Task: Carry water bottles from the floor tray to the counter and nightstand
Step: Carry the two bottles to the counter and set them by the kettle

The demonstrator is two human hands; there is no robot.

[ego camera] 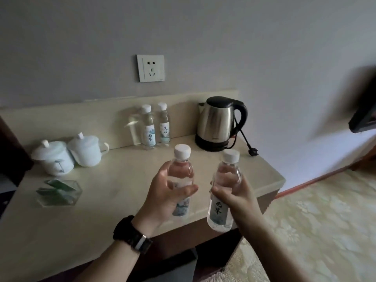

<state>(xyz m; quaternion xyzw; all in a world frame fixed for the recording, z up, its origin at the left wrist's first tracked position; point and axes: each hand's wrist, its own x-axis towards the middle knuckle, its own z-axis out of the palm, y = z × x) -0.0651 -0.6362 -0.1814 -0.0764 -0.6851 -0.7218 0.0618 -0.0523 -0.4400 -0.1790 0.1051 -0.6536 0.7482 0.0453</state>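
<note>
Holding two water bottles up over the front of the table [97, 200], one in each hand. My left hand [162, 192] grips the left bottle [181, 180] round its middle, thumb across the front, fingers [162, 167] curled round the back. My right hand [238, 198] grips the right bottle [223, 192] the same way, thumb over the label, fingers curled behind it. Both bottles are upright w/ white caps on, tipped a bit, close but not touching. A black watch [132, 234] is on my left wrist.

At the back of the table, two more bottles [155, 127] stand side by side by the wall. A steel kettle [220, 123] sits to their right on its black base, plug lying on the table. Two white lidded cups [70, 155] are on the left, touching, w/ a clear tray [59, 192] in front. A wall socket [151, 68] is above the bottles.
</note>
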